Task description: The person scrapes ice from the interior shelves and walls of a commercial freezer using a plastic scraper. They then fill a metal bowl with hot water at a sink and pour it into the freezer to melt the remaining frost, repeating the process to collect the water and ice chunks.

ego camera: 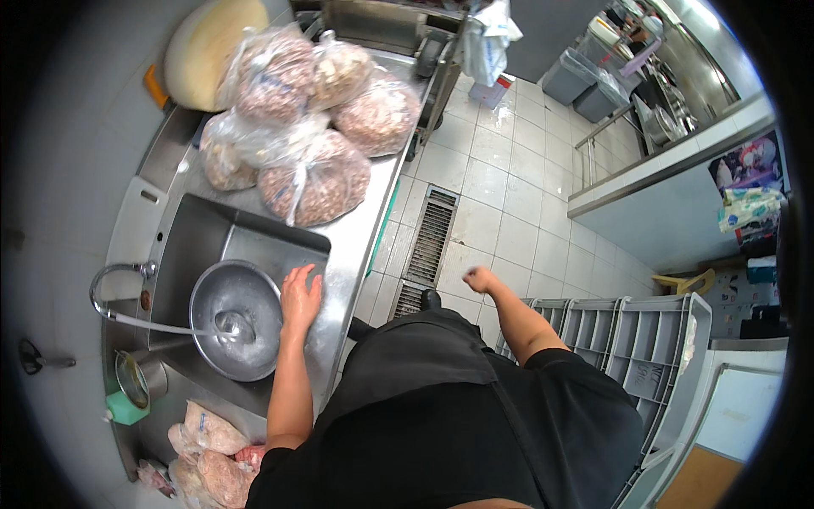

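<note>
Water runs from a curved chrome faucet [121, 270] into a round metal bowl [206, 343] that stands in the steel sink [168, 248]. My left hand [301, 299] is wet and holds nothing; its fingers are spread at the bowl's right side, by the sink's edge. Over the tiled floor to the right hangs my right hand [479, 279], fingers curled, too small and blurred to tell whether anything is in it. Clear plastic bags of ground meat [324, 184] are heaped on the steel counter beyond the sink.
More bagged meat [222, 471] lies at the lower left, near a metal pot [152, 375] and a green container [129, 407]. Stacked grey crates [591, 324] stand on my right. A floor drain grate [432, 235] lies ahead, and a wheeled metal cart [432, 57] stands past the counter.
</note>
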Action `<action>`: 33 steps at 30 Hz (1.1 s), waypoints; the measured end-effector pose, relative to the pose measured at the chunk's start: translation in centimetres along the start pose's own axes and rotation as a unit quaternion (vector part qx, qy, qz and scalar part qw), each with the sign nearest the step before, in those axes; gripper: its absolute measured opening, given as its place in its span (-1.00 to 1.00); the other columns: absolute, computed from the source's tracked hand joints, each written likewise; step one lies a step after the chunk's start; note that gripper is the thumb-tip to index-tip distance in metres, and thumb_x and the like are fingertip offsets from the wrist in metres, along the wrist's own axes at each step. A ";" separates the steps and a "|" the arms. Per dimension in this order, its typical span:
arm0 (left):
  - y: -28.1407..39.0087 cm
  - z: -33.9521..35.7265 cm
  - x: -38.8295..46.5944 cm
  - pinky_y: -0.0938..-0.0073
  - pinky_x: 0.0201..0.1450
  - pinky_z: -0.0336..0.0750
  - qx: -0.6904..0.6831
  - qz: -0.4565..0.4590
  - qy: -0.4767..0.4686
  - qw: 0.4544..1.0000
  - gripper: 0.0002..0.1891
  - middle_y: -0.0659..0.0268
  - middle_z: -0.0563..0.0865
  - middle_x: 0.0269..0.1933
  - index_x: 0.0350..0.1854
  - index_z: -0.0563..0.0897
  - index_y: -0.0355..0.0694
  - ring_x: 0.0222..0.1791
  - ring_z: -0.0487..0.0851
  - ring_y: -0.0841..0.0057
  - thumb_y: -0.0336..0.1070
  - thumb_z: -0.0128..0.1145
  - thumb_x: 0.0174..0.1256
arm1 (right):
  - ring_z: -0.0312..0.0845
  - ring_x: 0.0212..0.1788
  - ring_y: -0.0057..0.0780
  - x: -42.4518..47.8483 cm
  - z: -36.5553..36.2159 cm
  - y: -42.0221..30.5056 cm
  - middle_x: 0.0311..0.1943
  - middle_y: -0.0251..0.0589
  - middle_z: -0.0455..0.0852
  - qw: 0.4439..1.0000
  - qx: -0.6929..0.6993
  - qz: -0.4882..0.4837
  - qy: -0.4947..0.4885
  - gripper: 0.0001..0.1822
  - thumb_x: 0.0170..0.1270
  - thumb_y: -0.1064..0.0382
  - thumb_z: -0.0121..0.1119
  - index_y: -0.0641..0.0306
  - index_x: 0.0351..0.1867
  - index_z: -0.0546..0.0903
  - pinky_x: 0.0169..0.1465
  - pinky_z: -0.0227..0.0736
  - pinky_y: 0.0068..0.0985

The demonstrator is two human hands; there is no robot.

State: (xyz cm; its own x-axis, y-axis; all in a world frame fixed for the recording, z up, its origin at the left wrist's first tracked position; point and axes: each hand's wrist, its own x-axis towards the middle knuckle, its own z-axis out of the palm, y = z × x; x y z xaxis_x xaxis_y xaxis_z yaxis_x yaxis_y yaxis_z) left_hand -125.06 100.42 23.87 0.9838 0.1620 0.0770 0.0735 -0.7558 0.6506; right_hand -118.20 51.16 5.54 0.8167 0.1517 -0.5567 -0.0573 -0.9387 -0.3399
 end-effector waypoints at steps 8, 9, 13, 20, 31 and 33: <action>11.9 7.0 2.9 0.12 0.11 0.41 0.104 0.157 0.092 0.978 -0.72 0.15 0.65 -0.04 -0.01 0.64 -0.23 0.00 0.57 0.14 -0.35 0.21 0.21 | 0.71 -0.35 -0.32 -6.7 1.0 15.4 -0.37 -0.16 0.73 0.897 0.309 0.302 -0.095 -0.62 0.29 0.04 0.14 0.26 -0.02 0.64 -0.32 0.64 -0.27; 13.5 8.2 2.9 0.13 0.10 0.42 0.079 0.178 0.073 0.978 -0.72 0.16 0.66 -0.06 -0.03 0.64 -0.23 -0.01 0.58 0.14 -0.36 0.22 0.21 | 0.71 -0.36 -0.32 -6.5 1.0 16.4 -0.37 -0.16 0.72 0.898 0.317 0.292 -0.089 -0.62 0.29 0.04 0.15 0.26 -0.02 0.64 -0.32 0.64 -0.27; 16.9 13.0 2.7 0.17 -0.03 0.48 0.033 0.195 -0.068 0.978 -0.78 0.14 0.69 -0.17 -0.11 0.66 -0.24 -0.11 0.62 0.11 -0.36 0.21 0.21 | 0.67 -0.41 -0.37 -4.2 0.7 19.3 -0.39 -0.18 0.71 0.898 0.344 0.260 -0.090 -0.67 0.29 0.07 0.16 0.27 -0.08 0.64 -0.36 0.62 -0.31; 7.7 18.8 -4.3 0.23 -0.06 0.56 -0.009 -0.134 -0.177 0.975 -0.70 0.08 0.75 -0.18 -0.03 0.69 -0.22 -0.14 0.72 0.15 -0.19 0.22 0.25 | 0.64 -0.46 -0.40 0.4 -3.0 19.7 -0.39 -0.17 0.70 0.912 0.353 0.194 -0.080 -0.69 0.29 0.09 0.16 0.30 -0.15 0.64 -0.43 0.59 -0.38; -2.9 19.6 -20.3 0.42 -0.48 0.51 -0.088 -0.564 -0.180 0.801 -0.74 0.29 0.72 -0.34 -0.13 0.69 -0.19 -0.45 0.66 0.53 -0.13 0.16 0.32 | 0.67 -0.49 -0.40 5.0 -2.1 19.3 -0.46 -0.18 0.70 0.970 0.233 0.051 -0.046 -0.78 0.28 0.20 0.09 0.29 -0.24 0.67 -0.48 0.55 -0.41; -2.0 20.2 -20.9 0.49 -0.53 0.46 -0.137 -0.550 -0.160 0.808 -0.77 0.33 0.70 -0.38 -0.13 0.68 -0.17 -0.49 0.62 0.57 -0.16 0.15 0.33 | 0.65 -0.51 -0.43 6.5 -0.7 19.7 -0.49 -0.22 0.68 0.983 0.183 0.015 -0.031 -0.79 0.26 0.21 0.09 0.28 -0.27 0.67 -0.49 0.53 -0.44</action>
State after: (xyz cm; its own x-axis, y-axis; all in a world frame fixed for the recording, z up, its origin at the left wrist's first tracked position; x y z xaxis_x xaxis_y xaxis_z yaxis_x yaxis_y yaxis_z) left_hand -142.42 85.71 5.71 0.3433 0.4348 -0.8325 0.9365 -0.0911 0.3386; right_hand -113.62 33.47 -4.20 0.7761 0.1551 -0.6112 -0.2917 -0.7710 -0.5661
